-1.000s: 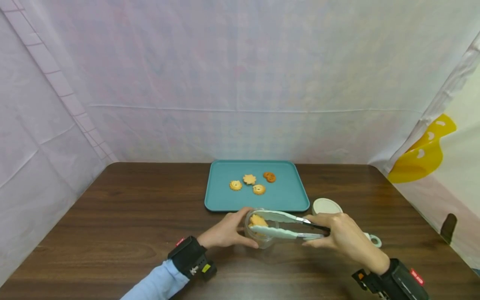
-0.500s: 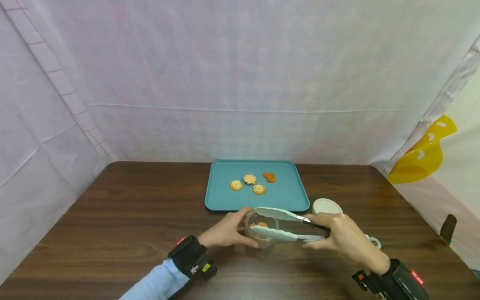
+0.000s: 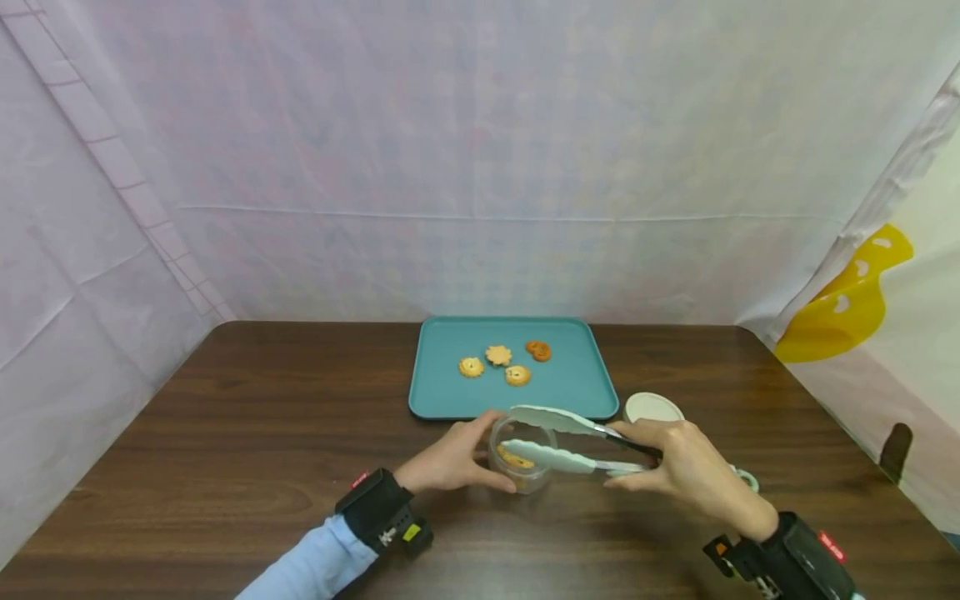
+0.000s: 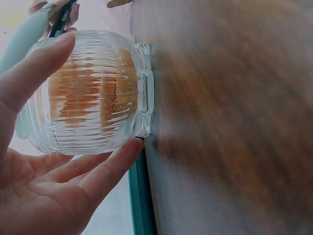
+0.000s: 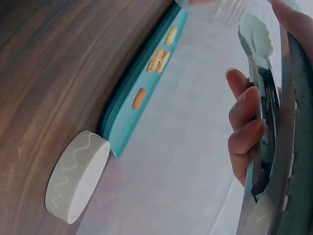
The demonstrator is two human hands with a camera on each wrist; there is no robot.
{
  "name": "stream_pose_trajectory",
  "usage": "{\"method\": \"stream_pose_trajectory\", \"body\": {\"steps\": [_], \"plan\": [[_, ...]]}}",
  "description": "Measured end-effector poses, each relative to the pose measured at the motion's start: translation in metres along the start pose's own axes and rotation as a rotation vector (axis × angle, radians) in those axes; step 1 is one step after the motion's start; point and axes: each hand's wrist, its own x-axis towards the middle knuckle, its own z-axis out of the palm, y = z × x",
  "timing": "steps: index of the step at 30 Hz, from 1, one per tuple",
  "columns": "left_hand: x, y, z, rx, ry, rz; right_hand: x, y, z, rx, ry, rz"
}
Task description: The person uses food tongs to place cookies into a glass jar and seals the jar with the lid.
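Observation:
A ribbed clear glass jar stands upright on the table with several golden cookies inside. My left hand grips its side, thumb and fingers spread around the glass. From the right, my right hand holds a pair of mint-green tongs by the handles. Their scalloped heads stand apart over the jar's mouth, with nothing pinched between them. Part of the jar's rim is hidden behind the tongs in the head view.
Beyond the jar lies a teal tray bearing several cookies, one of them a brown pretzel-like cookie. A round white lid sits right of the tray, partly behind my right hand in the head view. White cloth hangs behind the table.
The cookie at the jar's mouth between the tongs has dropped down inside. The tongs have spread apart and lifted slightly. My left hand stays on the jar.

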Motion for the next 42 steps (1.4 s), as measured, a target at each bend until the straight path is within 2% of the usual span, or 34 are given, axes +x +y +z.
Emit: {"method": "stream_pose_trajectory", "body": {"steps": [10,17,30,36,42], "plan": [[0.001,-0.002,0.000,-0.015,-0.008,-0.001,0.007,0.016,-0.001,0.009,0.066,-0.018],[0.000,0.000,-0.001,-0.029,-0.013,-0.002,0.015,0.032,0.002,-0.073,0.072,0.060],[0.000,-0.004,-0.001,-0.010,-0.012,0.018,0.027,0.058,0.016,-0.186,-0.036,0.266],[0.000,-0.003,-0.001,-0.014,-0.013,0.021,0.037,0.063,0.026,-0.201,-0.078,0.271],[0.001,-0.002,-0.001,-0.036,-0.017,0.007,0.051,0.062,0.036,-0.181,-0.155,0.275]]}}
